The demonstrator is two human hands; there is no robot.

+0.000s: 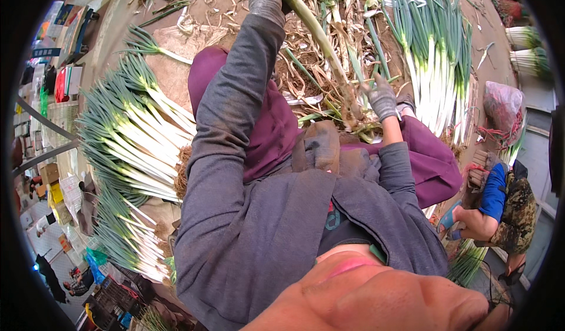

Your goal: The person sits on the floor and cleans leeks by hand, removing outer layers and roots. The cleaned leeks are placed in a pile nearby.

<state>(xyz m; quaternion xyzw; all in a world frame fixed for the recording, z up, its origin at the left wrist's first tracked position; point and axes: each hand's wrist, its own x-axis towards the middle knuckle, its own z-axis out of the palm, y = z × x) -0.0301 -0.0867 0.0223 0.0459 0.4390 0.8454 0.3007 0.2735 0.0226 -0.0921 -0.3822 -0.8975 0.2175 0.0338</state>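
Observation:
My left hand [268, 5], in a grey work glove, grips a thick green onion stalk [315, 33] at its leafy upper part, near the top of the view. The stalk slants down to the right, its brownish outer layers still on and its root end near my lap. Close to that root end is my right hand [380, 97], gloved too, with some fingers spread towards the stalk; whether it touches the stalk I cannot tell. Dry peeled leaves [304, 77] lie under and around the stalk, between my purple-trousered legs.
Green onions with white stems lie in a large pile [141, 132] at the left, and a smaller pile [137, 238] lies below it. Another row [435, 66] lies at the right. Beyond are a plastic bag [503, 110] and a seated person in camouflage [514, 216].

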